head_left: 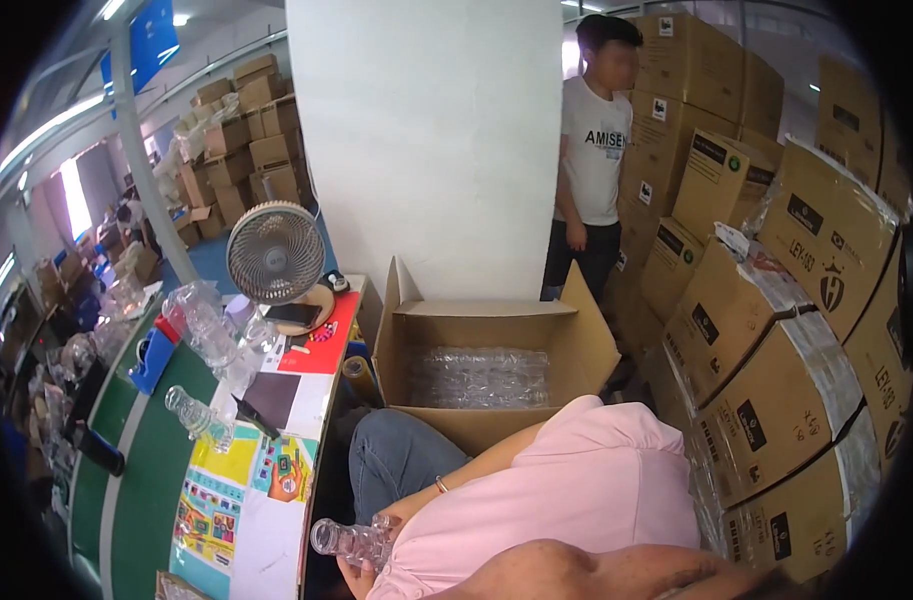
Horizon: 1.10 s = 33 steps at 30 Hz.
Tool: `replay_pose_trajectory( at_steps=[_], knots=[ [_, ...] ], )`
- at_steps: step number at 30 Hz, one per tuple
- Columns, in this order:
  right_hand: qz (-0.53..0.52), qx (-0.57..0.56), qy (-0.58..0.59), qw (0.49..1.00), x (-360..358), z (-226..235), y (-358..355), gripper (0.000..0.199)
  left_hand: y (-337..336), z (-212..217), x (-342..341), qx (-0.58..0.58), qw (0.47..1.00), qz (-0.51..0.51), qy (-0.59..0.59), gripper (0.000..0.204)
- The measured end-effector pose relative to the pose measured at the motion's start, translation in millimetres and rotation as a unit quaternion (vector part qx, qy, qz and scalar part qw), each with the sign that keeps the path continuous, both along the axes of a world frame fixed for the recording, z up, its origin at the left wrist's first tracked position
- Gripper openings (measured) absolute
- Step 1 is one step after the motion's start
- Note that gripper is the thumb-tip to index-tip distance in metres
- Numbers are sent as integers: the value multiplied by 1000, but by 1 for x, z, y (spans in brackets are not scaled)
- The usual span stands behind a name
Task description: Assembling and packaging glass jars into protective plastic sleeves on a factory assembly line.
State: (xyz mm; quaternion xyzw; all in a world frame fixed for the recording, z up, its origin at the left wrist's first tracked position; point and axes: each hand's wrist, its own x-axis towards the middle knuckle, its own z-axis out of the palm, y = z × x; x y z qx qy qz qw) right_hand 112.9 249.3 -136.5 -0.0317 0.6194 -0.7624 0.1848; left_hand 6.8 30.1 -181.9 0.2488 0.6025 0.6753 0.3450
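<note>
The bottle (346, 541) at seven o'clock is see-through, the shirt (566, 500) at five is pink, boxes (816, 525) at four are brown, the surface (151, 500) at eight is green.

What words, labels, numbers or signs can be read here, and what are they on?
I won't copy the wording, but here is where it stands:
White shirt: bold dark letters, readable.
Brown cartons at right: large dark characters, partly readable; their smaller print is too small.
Colourful printed sheet on the table: too small to read.
Fan hub: mark too blurred.
Clear bottle in hand: no text visible.
</note>
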Motion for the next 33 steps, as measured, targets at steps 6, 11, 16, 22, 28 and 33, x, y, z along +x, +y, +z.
replay_pose_trajectory(
  at_steps=[6, 11, 16, 22, 28, 33],
  knots=[
    [-29, -26, 28, 999, 4, 14, 2, 54, 22, 15, -9, 42, 998, -24, 33, 76],
    [-57, -57, 32, 996, -8, 22, -4, 56, 34, 17, -6, 66, 996, -48, 39, 77],
    [-46, -90, 18, 995, -2, 32, -4, 58, 26, 16, 4, 89, 995, -32, 31, 77],
    [-29, -93, 46, 994, -38, 48, -13, 63, 3, 24, 18, 103, 994, 7, 29, 77],
    [53, -201, 14, 978, -61, 92, -36, 50, -19, 105, 34, 181, 980, 55, -58, 83],
    [14, -194, -61, 979, -47, 94, -43, 51, -33, 120, 33, 175, 938, -20, -298, 70]
  ],
)
